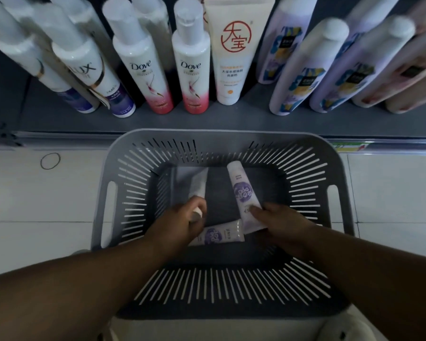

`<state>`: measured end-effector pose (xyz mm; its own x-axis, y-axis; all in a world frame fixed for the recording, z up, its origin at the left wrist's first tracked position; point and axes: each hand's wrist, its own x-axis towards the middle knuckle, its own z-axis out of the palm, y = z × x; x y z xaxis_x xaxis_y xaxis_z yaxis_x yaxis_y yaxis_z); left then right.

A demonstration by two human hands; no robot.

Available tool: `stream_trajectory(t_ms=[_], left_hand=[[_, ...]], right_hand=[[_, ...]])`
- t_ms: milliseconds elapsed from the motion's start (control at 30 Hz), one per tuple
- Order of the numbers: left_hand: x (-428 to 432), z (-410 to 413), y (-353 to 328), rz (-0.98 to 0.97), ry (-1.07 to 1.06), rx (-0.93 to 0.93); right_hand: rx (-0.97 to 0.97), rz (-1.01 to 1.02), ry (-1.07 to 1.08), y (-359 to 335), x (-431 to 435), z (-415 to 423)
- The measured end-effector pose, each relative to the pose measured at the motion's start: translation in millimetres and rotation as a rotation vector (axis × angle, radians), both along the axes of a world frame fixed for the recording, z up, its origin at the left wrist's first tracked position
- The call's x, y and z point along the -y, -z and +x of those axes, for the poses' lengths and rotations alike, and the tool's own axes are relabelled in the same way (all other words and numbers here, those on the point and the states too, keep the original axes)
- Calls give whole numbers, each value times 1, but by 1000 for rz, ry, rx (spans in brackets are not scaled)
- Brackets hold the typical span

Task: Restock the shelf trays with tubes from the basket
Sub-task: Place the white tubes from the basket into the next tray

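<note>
Both hands were down inside the grey slatted plastic basket [221, 143]. The left hand [180, 221] was clenched around the capped end of a plain pale tube [194, 183], whose flat crimped end pointed away toward the basket's far wall. The right hand [278, 225] grasped the lower end of a white tube with a purple round emblem [242, 193], fingers [256, 211] pressed over its face, the tube slanting up and away from the person. Between the two hands a second white tube with a purple emblem [219, 233] lay flat on the basket floor, partly under the left hand and touching the tube held by the right. The basket sat on the pale tiled floor [47, 205], its far rim against the edge of the grey bottom shelf [231, 116]. On that shelf stood white Dove bottles with pink bases [191, 67], a large white tube with a red circular mark [235, 52], and lilac bottles [303, 70] to the right.
</note>
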<state>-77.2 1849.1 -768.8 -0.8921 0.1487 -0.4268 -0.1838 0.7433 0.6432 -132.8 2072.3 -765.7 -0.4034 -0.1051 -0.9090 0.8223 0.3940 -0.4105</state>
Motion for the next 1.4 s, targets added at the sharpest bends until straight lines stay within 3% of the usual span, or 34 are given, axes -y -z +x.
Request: stream_trajectory(t_ms=[200,433,667,867,933,1167,1267,1333,1400], left_hand=[[3,-18,-21,173,-371,-118],[3,-34,-27,459,-605,126],[4,-32,-27,566,-558,283],[4,-29,-9,458,-491,406],[2,-26,6,253,-370,369],[1,1,45,-452,486,215],[-5,5,49,-560,619,138],[-8,7,56,-538,600,5],[-7,8,55,-511,561,15]], right_hand=[[-463,108,-423,-21,10,-6],[-538,185,-895,-44,11,-5],[-480,147,-621,-37,8,-4],[-374,124,-478,-26,-1,-7],[-378,159,-488,-23,-3,-9],[-376,268,-565,-11,-11,-12],[-372,250,-524,-7,-12,-10],[-364,229,-508,-6,-13,-10],[-355,203,-494,-6,-12,-10]])
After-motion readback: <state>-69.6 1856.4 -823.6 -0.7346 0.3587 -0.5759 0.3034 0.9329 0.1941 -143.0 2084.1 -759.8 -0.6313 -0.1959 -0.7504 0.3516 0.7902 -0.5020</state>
